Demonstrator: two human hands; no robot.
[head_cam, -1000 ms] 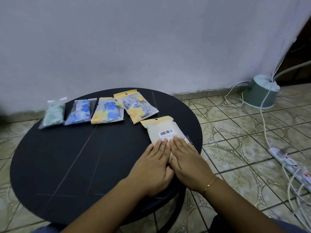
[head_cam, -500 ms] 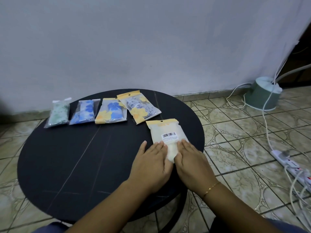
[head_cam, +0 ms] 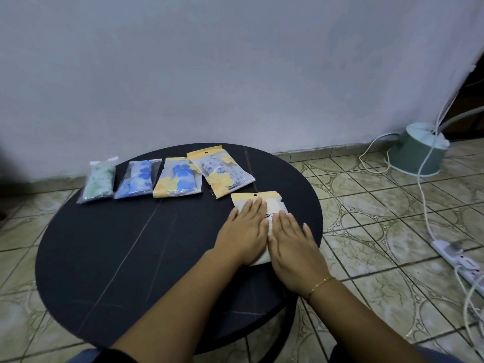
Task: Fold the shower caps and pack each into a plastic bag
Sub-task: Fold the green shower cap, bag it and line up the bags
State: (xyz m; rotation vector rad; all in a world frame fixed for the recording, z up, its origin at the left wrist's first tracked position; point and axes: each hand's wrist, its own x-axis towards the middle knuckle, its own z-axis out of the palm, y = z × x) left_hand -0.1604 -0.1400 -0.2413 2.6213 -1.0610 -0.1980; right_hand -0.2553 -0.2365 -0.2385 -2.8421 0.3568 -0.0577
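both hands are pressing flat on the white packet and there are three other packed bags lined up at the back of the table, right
Not quite: the head view shows four other packed bags at the back, not three. Left hand and right hand do press flat on the white packet on the table.

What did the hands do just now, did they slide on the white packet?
Both flat hands slid forward over the white packet: the left hand now nearly reaches its yellow top, and the right hand covers most of the barcode. Nothing was gripped or let go. The four packed bags behind stayed in their row.
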